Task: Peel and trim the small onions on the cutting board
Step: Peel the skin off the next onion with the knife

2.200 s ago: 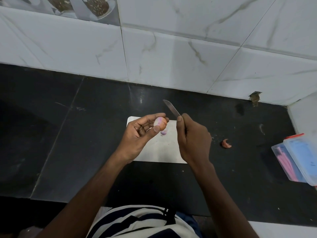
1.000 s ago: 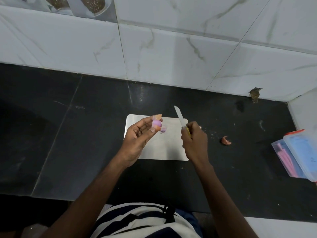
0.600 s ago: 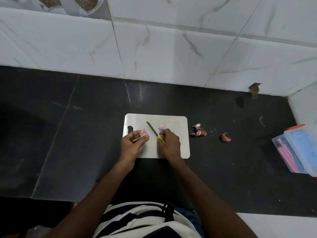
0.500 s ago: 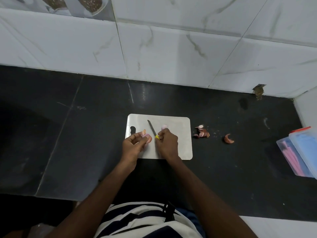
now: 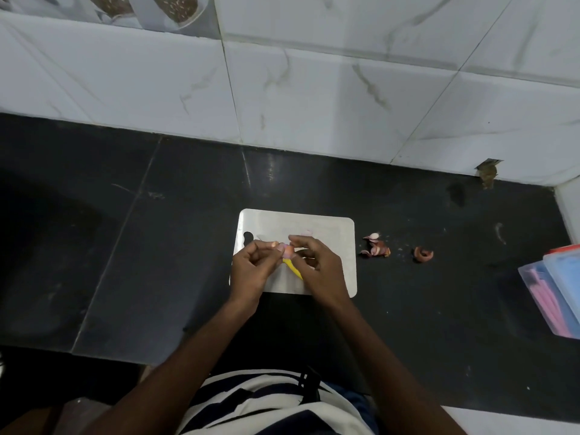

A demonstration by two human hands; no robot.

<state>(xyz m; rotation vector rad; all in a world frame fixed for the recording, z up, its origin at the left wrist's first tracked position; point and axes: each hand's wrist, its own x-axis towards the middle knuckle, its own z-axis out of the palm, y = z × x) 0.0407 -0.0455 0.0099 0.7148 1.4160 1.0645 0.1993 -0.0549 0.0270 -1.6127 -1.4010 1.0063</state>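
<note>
A white cutting board (image 5: 332,233) lies on the black counter. Just above it, my left hand (image 5: 251,268) pinches a small pinkish onion (image 5: 287,250) between thumb and fingertips. My right hand (image 5: 318,268) meets it from the right, and its thumb and index finger pinch the same onion. The knife's yellow handle (image 5: 293,269) shows between my two hands, low over the board, with its blade mostly hidden under my fingers. A pale peeled onion piece (image 5: 306,232) rests on the board behind my hands.
Onion skins (image 5: 376,248) and a curled brown peel (image 5: 423,254) lie on the counter right of the board. A clear plastic box with a blue lid (image 5: 555,287) sits at the right edge. A white tiled wall (image 5: 314,98) closes off the back.
Both hands came down from the raised position to the board. My right hand stopped wielding the knife and now pinches the onion together with my left hand.
</note>
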